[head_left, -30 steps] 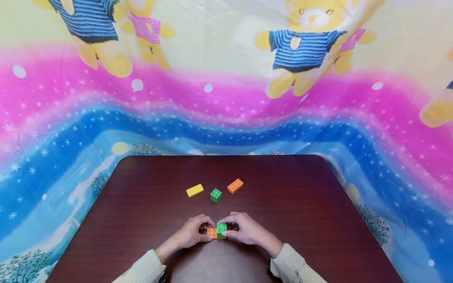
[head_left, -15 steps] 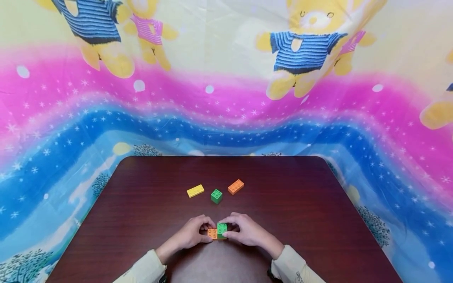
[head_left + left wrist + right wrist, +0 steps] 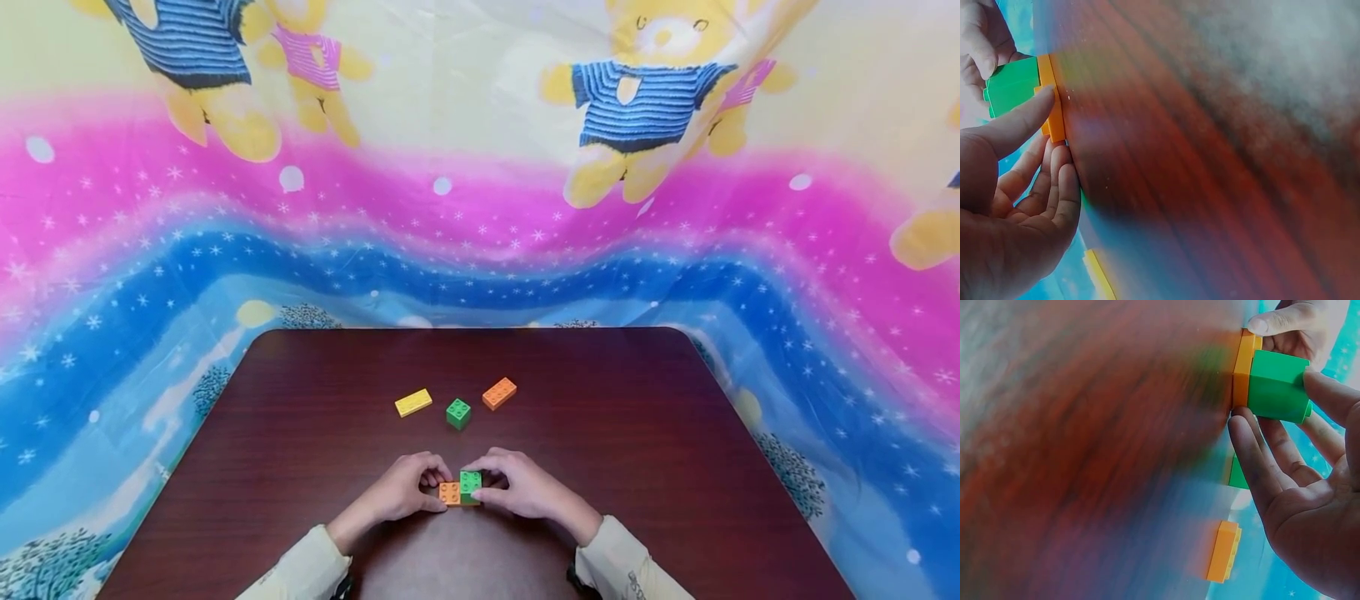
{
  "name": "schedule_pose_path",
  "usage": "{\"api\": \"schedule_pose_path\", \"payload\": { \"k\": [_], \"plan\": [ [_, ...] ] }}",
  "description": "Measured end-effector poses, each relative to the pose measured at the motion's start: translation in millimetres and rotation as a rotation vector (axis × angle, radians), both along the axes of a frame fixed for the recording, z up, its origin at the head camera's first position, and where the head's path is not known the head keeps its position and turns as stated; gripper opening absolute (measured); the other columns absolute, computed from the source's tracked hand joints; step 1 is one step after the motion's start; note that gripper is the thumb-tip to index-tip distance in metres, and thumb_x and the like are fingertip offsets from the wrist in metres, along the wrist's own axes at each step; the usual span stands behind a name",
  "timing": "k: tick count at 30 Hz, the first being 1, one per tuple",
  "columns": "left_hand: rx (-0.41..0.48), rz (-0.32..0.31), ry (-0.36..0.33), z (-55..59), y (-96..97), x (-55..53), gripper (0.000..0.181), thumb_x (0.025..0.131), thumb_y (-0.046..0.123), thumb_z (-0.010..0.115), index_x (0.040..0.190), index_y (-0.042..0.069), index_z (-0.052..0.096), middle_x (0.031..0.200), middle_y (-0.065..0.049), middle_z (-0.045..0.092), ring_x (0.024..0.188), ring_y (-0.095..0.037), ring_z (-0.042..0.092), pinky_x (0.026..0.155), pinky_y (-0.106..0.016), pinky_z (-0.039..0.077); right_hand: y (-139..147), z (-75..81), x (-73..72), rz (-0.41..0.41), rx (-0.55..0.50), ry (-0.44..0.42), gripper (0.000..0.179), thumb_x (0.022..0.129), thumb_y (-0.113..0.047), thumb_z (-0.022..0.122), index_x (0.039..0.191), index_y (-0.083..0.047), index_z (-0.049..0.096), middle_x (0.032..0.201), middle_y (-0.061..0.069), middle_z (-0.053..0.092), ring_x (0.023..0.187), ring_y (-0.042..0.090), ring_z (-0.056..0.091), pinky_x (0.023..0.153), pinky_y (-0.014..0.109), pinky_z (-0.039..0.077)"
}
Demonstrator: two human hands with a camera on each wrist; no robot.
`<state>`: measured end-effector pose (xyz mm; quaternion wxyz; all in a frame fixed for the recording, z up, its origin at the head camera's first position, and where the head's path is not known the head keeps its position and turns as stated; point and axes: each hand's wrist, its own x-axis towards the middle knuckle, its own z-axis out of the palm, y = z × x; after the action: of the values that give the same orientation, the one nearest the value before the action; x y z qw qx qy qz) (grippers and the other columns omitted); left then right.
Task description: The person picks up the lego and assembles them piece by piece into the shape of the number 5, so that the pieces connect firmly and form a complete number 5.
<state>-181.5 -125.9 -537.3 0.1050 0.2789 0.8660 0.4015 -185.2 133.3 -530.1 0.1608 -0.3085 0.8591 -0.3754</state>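
Observation:
A flat orange building brick (image 3: 449, 493) lies near the front of the table, its left studs bare. On its right half stands a taller green brick (image 3: 470, 483). My left hand (image 3: 405, 487) holds the orange brick's left end; the thumb lies over its near side in the left wrist view, with fingertips by the far side. My right hand (image 3: 521, 485) pinches the green brick, thumb at the top near edge and fingers behind. In the right wrist view, the orange brick (image 3: 1245, 369) sits beneath the green brick (image 3: 1279, 384). The right fingers partly hide the far side.
Beyond the hands on the dark wooden table (image 3: 600, 400) lie a flat yellow brick (image 3: 413, 403), a small green brick (image 3: 458, 413) and another orange brick (image 3: 499, 393). A printed bear curtain (image 3: 480, 208) hangs around the table's back and sides.
My left thumb and fingertips have shifted slightly left along the orange brick's end. The right hand and the stacked bricks stay in place.

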Motion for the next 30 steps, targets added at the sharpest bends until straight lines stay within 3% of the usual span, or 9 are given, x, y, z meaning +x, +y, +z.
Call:
{"api": "schedule_pose_path", "payload": {
  "k": [12,16,24,30],
  "plan": [
    [0.009,0.003,-0.002,0.5,0.9,0.4,0.029,0.075,0.004,0.091,0.097,0.007,0.072,0.090,-0.003,0.065,0.083,-0.017,0.062,0.075,-0.027,0.053,3,2.6,-4.4,0.013,0.021,-0.027,0.040,0.098,-0.031,0.074,0.136,-0.022,0.068,0.110,-0.009,0.063,0.094,0.001,0.062,0.082,0.020,0.056],
    [0.011,0.002,0.003,0.3,0.8,1.4,0.029,0.075,0.004,0.090,0.097,0.007,0.072,0.090,-0.005,0.065,0.083,-0.016,0.062,0.075,-0.027,0.054,8,4.1,-10.6,-0.002,0.002,0.004,0.041,0.098,-0.033,0.073,0.137,-0.020,0.068,0.112,-0.006,0.065,0.097,0.002,0.064,0.085,0.024,0.057],
    [0.017,0.008,0.005,-0.6,0.7,2.0,0.028,0.075,0.004,0.090,0.097,0.006,0.073,0.090,-0.005,0.066,0.083,-0.015,0.061,0.075,-0.026,0.053,24,7.3,-44.3,-0.183,-0.054,0.190,0.037,0.099,-0.026,0.072,0.134,-0.013,0.069,0.112,0.001,0.070,0.100,0.012,0.068,0.089,0.035,0.058],
    [0.011,0.006,0.010,-0.9,0.4,2.1,0.028,0.075,0.004,0.090,0.097,0.007,0.073,0.091,-0.005,0.066,0.083,-0.015,0.061,0.075,-0.026,0.053,35,5.9,-76.6,-0.327,-0.064,0.200,0.041,0.097,-0.019,0.075,0.135,-0.007,0.067,0.118,0.006,0.067,0.107,0.021,0.069,0.094,0.042,0.058]
  ]
}}
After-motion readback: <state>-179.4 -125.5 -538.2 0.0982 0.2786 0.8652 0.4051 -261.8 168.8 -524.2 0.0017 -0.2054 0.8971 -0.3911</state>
